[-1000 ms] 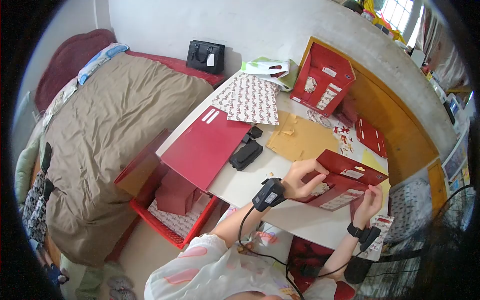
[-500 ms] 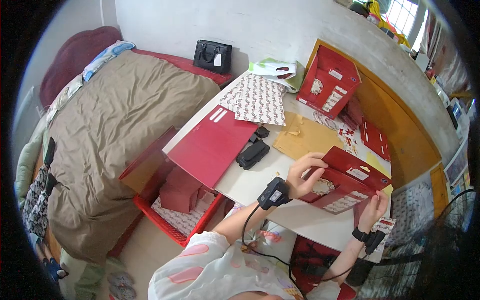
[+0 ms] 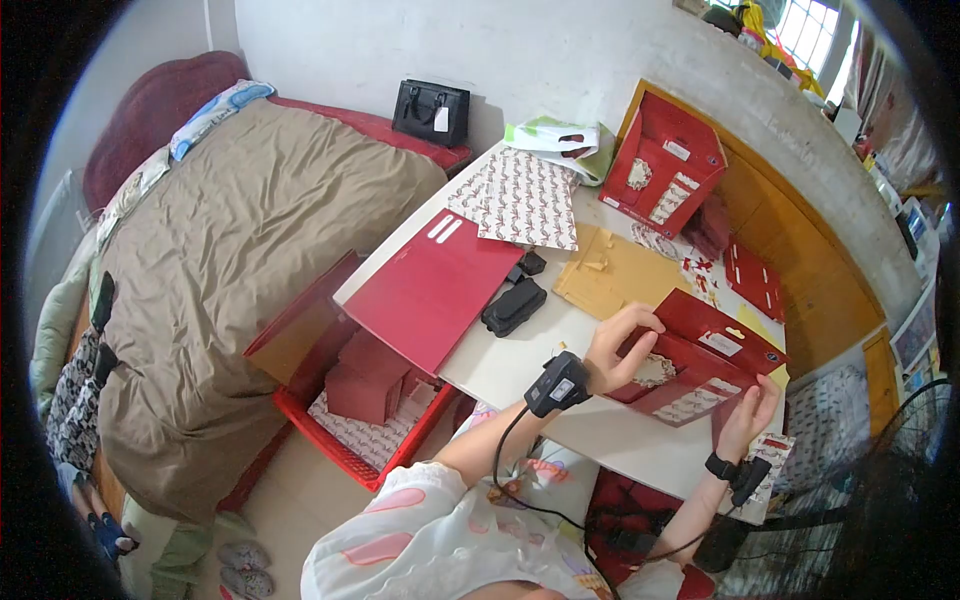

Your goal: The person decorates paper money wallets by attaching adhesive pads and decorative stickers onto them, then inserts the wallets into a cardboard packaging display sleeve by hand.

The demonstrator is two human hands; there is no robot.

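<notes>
A red card package with a pale label and a hang hole at its top stands tilted at the front right of the white table. Pale scalloped and striped pieces show on its front. My left hand grips its left side, the thumb in front and the fingers at the upper edge. At the lower right edge, my right hand holds it between thumb and fingers. Both wrists wear black devices with a cable. Behind lies a tan paper sheet.
Similar red packages stand at the back right. A large red sheet, patterned sheets and a black case lie on the table. Left of it stands a red crate with red card pieces. A bed fills the far left.
The whole view has shifted slightly. Both hands keep their hold on the red card package, with hardly any movement.
</notes>
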